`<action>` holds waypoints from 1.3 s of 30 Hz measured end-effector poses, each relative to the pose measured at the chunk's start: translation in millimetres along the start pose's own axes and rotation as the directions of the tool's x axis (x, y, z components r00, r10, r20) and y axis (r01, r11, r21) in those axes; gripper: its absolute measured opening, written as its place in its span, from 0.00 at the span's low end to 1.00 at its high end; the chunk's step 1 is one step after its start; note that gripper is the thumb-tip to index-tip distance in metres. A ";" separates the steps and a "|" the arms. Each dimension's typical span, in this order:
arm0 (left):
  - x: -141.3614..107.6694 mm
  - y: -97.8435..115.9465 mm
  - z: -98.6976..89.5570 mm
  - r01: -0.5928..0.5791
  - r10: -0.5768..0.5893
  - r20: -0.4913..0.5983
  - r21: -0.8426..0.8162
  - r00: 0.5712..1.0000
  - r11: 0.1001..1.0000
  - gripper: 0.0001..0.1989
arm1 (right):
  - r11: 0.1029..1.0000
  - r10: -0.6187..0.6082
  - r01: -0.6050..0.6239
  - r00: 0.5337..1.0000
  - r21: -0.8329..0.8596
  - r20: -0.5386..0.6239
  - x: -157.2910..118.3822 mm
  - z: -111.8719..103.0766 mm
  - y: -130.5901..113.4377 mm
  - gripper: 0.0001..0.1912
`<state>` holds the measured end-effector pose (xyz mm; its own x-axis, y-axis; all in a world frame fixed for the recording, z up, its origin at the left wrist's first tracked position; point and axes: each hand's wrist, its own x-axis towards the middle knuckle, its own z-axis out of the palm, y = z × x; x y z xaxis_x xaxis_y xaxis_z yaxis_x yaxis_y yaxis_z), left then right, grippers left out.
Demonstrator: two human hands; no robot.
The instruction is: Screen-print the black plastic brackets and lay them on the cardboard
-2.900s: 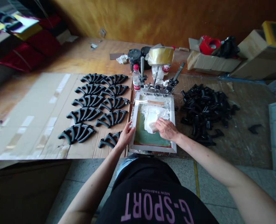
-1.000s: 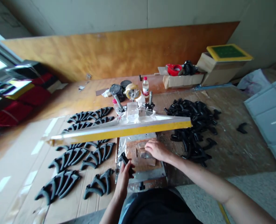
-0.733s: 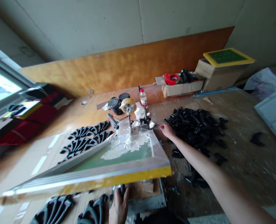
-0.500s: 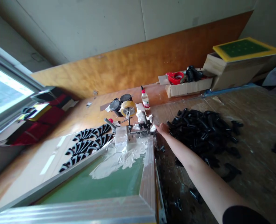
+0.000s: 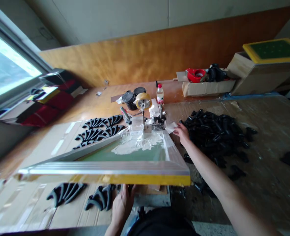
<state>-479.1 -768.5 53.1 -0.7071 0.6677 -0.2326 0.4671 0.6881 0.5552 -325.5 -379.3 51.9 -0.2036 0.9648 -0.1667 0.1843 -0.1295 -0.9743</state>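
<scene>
A screen-printing frame (image 5: 103,167) with green mesh and smeared pale ink (image 5: 132,144) stands tilted, its near edge raised. Under that edge my left hand (image 5: 122,204) is closed, fingertips partly hidden. A dark piece, apparently a black plastic part (image 5: 130,187), shows between its fingers, above the small printing base (image 5: 152,200). My right hand (image 5: 181,132) pinches a white piece of paper or cloth (image 5: 171,127) beside the frame's far right corner. Close to that hand lies a heap of black plastic parts (image 5: 216,134).
Curved black parts stand in rows (image 5: 100,132) on cardboard at left, with more (image 5: 66,194) nearer me. Behind the clamp are a tape roll (image 5: 143,101), black tubs (image 5: 129,100) and a red-capped bottle (image 5: 160,95). Open cardboard box (image 5: 208,88) at back right.
The screen frame's near edge has risen, uncovering the base below. My left hand has come into view beneath it. The white piece now shows clearly in my right hand, drawn slightly nearer.
</scene>
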 end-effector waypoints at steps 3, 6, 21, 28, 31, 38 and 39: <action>-8.0 -10.6 -3.8 -0.114 0.116 -0.006 0.118 0.993 0.986 0.18 | 0.990 -0.019 0.014 0.999 0.141 0.033 -49.1 -14.8 8.7 0.12; -16.7 -21.5 -8.2 -0.174 0.175 -0.005 0.082 0.985 0.981 0.19 | 0.993 -0.111 0.109 0.993 0.049 0.033 -102.9 -9.7 16.8 0.15; -22.4 -43.1 -12.4 -0.314 0.298 0.099 0.356 0.949 0.881 0.22 | 0.235 -0.500 0.955 0.277 -0.179 0.821 -258.6 141.3 31.4 0.16; -23.0 -42.7 -11.6 -0.291 0.273 0.103 0.347 0.957 0.892 0.24 | 0.224 -0.451 0.963 0.240 -0.151 0.860 -265.9 108.1 40.6 0.22; -23.3 -42.1 -12.0 -0.293 0.276 0.100 0.348 0.956 0.891 0.23 | 0.236 -0.409 0.960 0.239 -0.152 0.881 -262.7 113.6 36.2 0.22; -24.2 -40.9 -13.2 -0.279 0.260 0.102 0.340 0.960 0.898 0.22 | 0.259 -0.388 0.954 0.245 -0.150 0.888 -261.9 117.8 32.1 0.23; -24.2 -41.0 -13.2 -0.279 0.260 0.100 0.336 0.960 0.900 0.23 | 0.258 -0.389 0.955 0.241 -0.146 0.889 -262.0 114.3 31.6 0.22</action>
<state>-488.1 -816.6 46.4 -0.5042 0.8488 -0.1591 0.7959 0.5282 0.2959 -376.3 -662.3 47.5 -0.9757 0.0792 0.2042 -0.0066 0.9212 -0.3890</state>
